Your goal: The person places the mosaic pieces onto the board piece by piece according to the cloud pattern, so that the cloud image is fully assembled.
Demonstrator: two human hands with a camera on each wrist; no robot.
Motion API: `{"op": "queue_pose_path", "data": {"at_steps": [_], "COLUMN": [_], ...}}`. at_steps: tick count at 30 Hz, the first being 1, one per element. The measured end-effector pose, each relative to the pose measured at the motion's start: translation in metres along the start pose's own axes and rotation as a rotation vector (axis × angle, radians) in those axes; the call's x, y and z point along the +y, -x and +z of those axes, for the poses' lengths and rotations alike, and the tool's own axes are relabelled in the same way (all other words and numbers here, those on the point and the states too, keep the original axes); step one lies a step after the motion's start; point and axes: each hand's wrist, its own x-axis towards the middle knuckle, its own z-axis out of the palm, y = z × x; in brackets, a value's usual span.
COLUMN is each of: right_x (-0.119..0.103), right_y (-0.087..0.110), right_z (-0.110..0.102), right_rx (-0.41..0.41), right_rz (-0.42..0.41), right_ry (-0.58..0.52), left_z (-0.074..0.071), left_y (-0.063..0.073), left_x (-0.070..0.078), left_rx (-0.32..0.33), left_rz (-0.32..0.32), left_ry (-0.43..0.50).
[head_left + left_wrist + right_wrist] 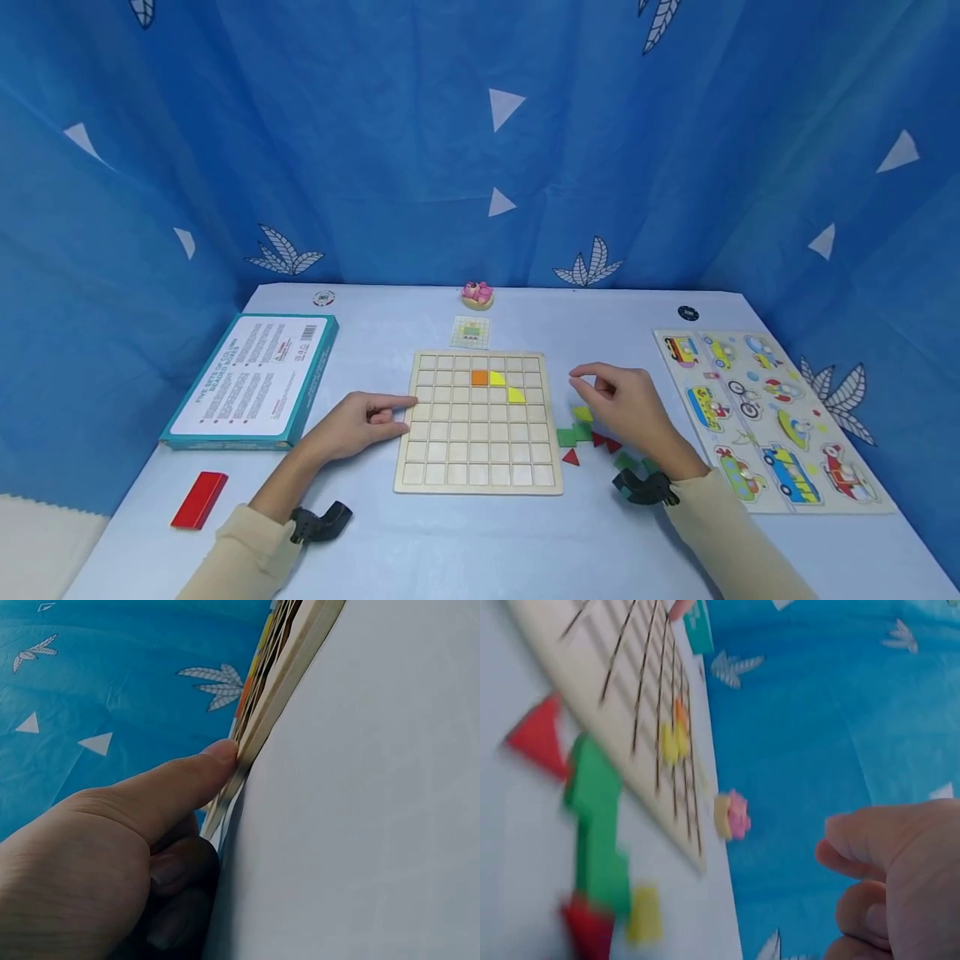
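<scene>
A wooden grid board lies in the middle of the table. In its upper rows sit an orange square and two yellow rounded-corner pieces, one beside the orange and one lower right. My left hand touches the board's left edge with thumb and index finger, the other fingers bent beneath. To the right of the board, my right hand hovers in the air, thumb and index tips close together, no piece showing between them. Below it are loose green squares, a yellow piece and red triangles.
Behind the board are a small pattern card and a pink figurine. A teal-edged box and a red block lie at left. The vehicle picture puzzle lies at right, near my right forearm.
</scene>
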Motion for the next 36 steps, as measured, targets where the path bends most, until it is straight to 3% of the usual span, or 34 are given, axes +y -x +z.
{"op": "queue_pose_path", "data": {"at_steps": [6, 10, 14, 22, 26, 31, 36], "right_x": [0.031, 0.04, 0.04, 0.04, 0.04, 0.042, 0.046], "right_y": [0.028, 0.037, 0.031, 0.013, 0.007, 0.005, 0.004], "right_z": [-0.019, -0.02, -0.016, -0.011, -0.01, -0.011, -0.011], "right_rx": [-0.033, -0.073, -0.136, -0.382, -0.452, -0.454, -0.374], "right_rz": [0.106, 0.146, 0.12, 0.11, 0.105, 0.12, 0.135], "right_ry": [0.036, 0.054, 0.051, 0.046, 0.041, 0.06, 0.118], "left_z": [-0.004, -0.006, -0.007, -0.003, 0.002, 0.005, 0.004], "left_y": [0.002, 0.004, 0.005, 0.002, 0.0, 0.0, 0.0], "left_x": [-0.002, -0.003, -0.004, -0.002, -0.003, -0.004, -0.003], "left_rx": [0.003, 0.007, 0.015, 0.032, 0.027, 0.037, 0.056], "left_rz": [0.006, 0.013, 0.019, 0.043, 0.051, 0.056, 0.058], "left_ry": [0.005, -0.006, -0.019, -0.052, -0.061, -0.068, -0.069]}}
